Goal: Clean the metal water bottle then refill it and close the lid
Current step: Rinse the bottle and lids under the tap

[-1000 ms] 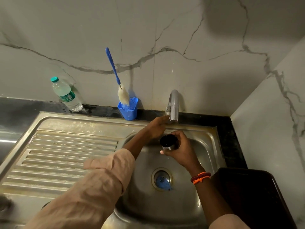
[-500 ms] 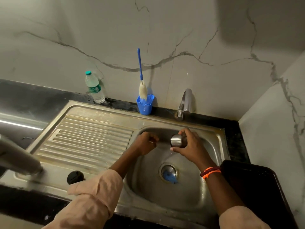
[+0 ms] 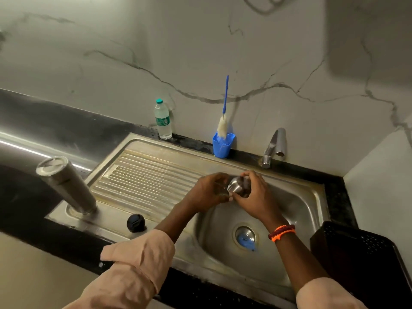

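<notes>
Both hands meet over the far-left part of the sink basin (image 3: 289, 210), each with fingers curled round one small steel cap (image 3: 236, 186); right hand (image 3: 254, 195) grips it from the right and above, left hand (image 3: 209, 192) closes on its left end; the two hands touch at the fingertips; the cap lies tilted, open rim facing left and toward the camera.

Metal water bottle (image 3: 66, 186) stands mouth-down on the near-left corner of the drainboard (image 3: 145, 179), base uppermost, leaning in this wide view; well apart from both hands, to their left and slightly nearer; long axis roughly upright. A black lid piece (image 3: 135, 222) sits on the sink rim between bottle and left sleeve, just beside the drainboard ribs.

Judgement: left hand is the nearer to the bottle and to the black lid piece; a reach for either runs leftward across the drainboard, with the bottle needing to be turned mouth-up before any refill; right hand is better placed to keep the cap.

Tap (image 3: 273, 148) at the far rim, right of the hands; no stream visible from it. Bottle brush (image 3: 223, 121) stands in a blue cup (image 3: 221, 146) against the wall, far of the hands; a plastic bottle (image 3: 163, 120) further left on the tabletop (image 3: 55, 130). Dark basket (image 3: 367, 264) at near right.

Stage, as judged: cap rinse in hand; refill and closing not yet done.
</notes>
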